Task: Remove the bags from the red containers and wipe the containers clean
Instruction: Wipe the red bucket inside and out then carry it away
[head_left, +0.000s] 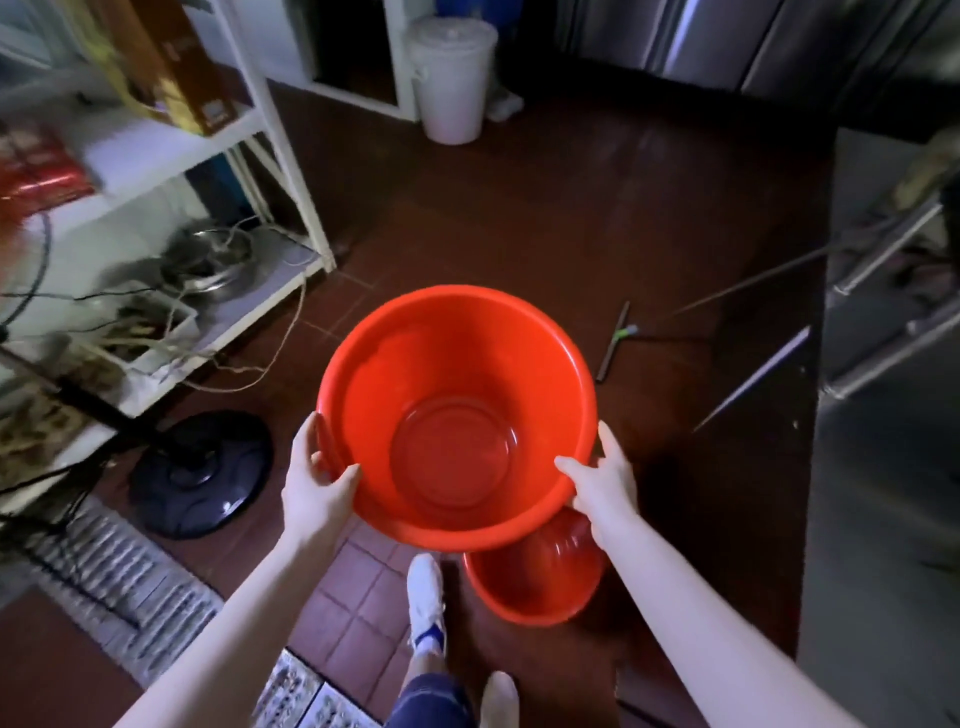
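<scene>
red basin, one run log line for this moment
held: red basin | left hand rim | right hand rim | bag: none | second basin on floor

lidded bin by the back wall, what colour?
White: the lidded bin shows plainly in the head view, the only one.

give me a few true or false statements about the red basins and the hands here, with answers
1. Both hands hold the big basin by its rim. True: left hand, right hand.
2. A bag lies in the big basin. False: it looks empty.
3. A second basin sits lower, by the right forearm. True.
4. The white bin stands inside the big basin. False: it stands far off on the floor.
5. One hand holds a cloth. False: both hold only the basin.
</scene>
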